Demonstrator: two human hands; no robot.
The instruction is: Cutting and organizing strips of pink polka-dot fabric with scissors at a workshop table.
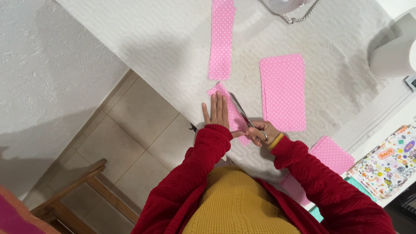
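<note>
My left hand (216,111) lies flat, fingers together, pressing a narrow strip of pink white-dotted fabric (234,116) onto the white textured table cover (173,47). My right hand (261,131) grips a pair of metal scissors (241,110), whose blades run along the strip's right edge. Both arms wear red knitted sleeves over a mustard sweater.
A long pink dotted strip (221,39) lies further up the table, and a wider pink dotted rectangle (283,92) to the right. More pink pieces (331,154) and patterned fabrics (388,167) lie at right. A white roll (392,56) stands far right. Tiled floor and a wooden frame (82,190) are left.
</note>
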